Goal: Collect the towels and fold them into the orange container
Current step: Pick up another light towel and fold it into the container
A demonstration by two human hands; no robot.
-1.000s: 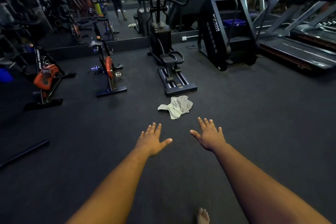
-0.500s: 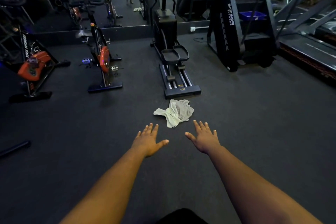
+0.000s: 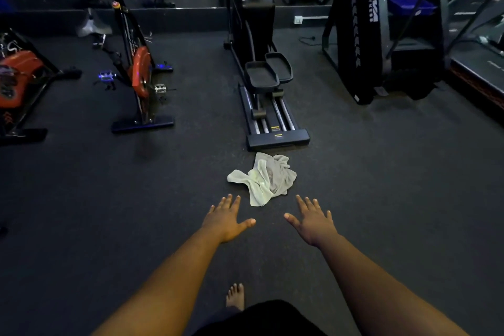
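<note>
A crumpled pale grey towel [image 3: 263, 179] lies on the dark floor just in front of the elliptical trainer's base. My left hand [image 3: 227, 217] reaches forward, palm down with fingers spread, a short way before the towel's near left edge. My right hand [image 3: 312, 219] is stretched out the same way, just to the right of the towel's near corner. Neither hand touches the towel and both hold nothing. No orange container is in view.
An elliptical trainer [image 3: 266, 84] stands right behind the towel. Two spin bikes with orange flywheels [image 3: 141, 71] stand at the left. A stair climber [image 3: 381, 30] and a treadmill edge [image 3: 480, 73] are at the right. My bare foot [image 3: 236, 296] shows below.
I have moved closer to the towel; it now lies just ahead of my fingertips. Both hands stay outstretched and spread, and a bare foot has stepped into view.
</note>
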